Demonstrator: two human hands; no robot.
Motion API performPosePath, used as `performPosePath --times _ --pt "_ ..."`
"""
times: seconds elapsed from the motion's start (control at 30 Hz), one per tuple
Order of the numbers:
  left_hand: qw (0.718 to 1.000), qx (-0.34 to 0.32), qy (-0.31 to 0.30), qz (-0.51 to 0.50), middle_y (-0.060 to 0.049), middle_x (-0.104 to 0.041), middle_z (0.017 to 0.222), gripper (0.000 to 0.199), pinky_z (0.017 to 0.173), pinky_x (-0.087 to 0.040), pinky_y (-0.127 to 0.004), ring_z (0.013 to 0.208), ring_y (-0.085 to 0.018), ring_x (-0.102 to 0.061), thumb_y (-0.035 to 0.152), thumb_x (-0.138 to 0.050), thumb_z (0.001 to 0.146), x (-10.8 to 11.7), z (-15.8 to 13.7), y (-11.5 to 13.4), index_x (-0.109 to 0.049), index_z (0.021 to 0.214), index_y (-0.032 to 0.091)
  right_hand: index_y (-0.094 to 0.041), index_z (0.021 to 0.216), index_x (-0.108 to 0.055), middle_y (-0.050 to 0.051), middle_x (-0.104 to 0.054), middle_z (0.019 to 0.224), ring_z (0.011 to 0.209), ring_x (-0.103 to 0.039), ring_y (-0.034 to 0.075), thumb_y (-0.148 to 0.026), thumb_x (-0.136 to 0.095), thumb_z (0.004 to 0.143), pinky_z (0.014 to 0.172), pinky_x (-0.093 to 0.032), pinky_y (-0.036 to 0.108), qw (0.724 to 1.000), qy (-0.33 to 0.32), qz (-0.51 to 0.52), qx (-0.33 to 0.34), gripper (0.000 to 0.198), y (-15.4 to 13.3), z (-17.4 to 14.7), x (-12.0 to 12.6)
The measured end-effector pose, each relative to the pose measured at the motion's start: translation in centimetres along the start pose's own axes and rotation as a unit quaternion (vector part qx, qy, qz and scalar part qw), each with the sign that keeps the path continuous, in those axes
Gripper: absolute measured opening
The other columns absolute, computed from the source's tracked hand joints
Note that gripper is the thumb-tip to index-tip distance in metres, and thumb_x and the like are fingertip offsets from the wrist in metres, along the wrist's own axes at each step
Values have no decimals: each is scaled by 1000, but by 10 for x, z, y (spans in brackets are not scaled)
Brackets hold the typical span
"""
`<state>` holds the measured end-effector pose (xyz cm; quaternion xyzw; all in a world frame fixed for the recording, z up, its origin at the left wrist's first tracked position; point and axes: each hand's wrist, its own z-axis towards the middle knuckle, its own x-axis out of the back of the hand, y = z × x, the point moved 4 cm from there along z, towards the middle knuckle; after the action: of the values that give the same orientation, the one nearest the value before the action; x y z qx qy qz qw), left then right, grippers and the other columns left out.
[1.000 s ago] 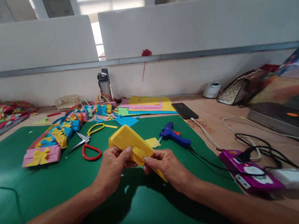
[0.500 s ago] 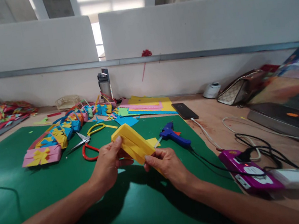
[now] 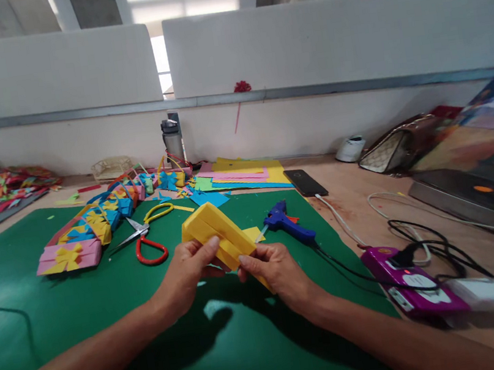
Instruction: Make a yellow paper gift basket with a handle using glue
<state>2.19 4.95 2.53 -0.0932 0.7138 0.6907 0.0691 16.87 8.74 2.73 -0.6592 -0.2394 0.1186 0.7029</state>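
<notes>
Above the green mat (image 3: 86, 320), clamping left hand (image 3: 182, 281) and right hand (image 3: 284, 271) onto 1 folded yellow paper (image 3: 221, 221)! Just moved left thumb (image 3: 208, 251) from its upper-left end back to the middle, apparently pressing the fold; leaving glue gun (image 3: 291, 226) untouched beyond.

Scissors (image 3: 143, 229) lie left of the folded piece (image 3: 221, 223), glue gun (image 3: 291, 225) right.

- left arm (image 3: 92, 359) and right arm (image 3: 403, 328) bare, angled forward and inward
- left hand (image 3: 186, 274) pinching, left thumb (image 3: 209, 250) above, fingers (image 3: 215, 271) bent beneath
- right hand (image 3: 285, 272) near it, also pinching, right thumb (image 3: 251, 265) on top
</notes>
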Motion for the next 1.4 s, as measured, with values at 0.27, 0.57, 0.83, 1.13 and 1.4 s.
performPosePath --times 0.27,0.57,0.83,1.13,1.4 --pt "996 -26 16 88 -8 -70 77 29 59 -49 -23 64 -16 -61 40 -66 71 -6 -5 2 -70 82 13 -16 52 -63 -1 -57 51 44 -40 7 -36 -62 70 44 -30 21 1000 -14 6 -13 27 2 0 -1" --pt "994 -43 16 103 -7 -70 73 27 55 -47 -22 61 -15 -60 36 -64 74 -7 -7 6 -71 83 12 -15 56 -65 1 -61 56 48 -42 8 -34 -60 71 48 -29 23 1000 -25 -7 -6 25 -1 -1 -3" --pt "991 -68 22 112 -5 -68 69 24 52 -47 -20 57 -13 -58 32 -63 75 -6 -6 9 -70 85 12 -15 57 -64 0 -61 55 51 -46 10 -30 -57 71 50 -32 23 999 -25 -25 0 21 -2 -1 -5" --pt "991 -72 40 106 -2 -67 68 22 54 -46 -20 58 -12 -57 33 -61 75 0 -4 9 -67 79 12 -16 53 -60 -2 -56 52 50 -42 8 -27 -58 72 50 -30 23 999 -25 -11 17 22 -5 -1 -5" --pt "996 -36 14 75 -1 -62 59 28 46 -38 -18 50 -9 -53 39 -62 74 0 0 4 -65 72 12 -16 51 -58 -3 -54 51 50 -41 9 -29 -58 73 51 -31 23 999 -17 -14 31 25 -4 -1 -5"
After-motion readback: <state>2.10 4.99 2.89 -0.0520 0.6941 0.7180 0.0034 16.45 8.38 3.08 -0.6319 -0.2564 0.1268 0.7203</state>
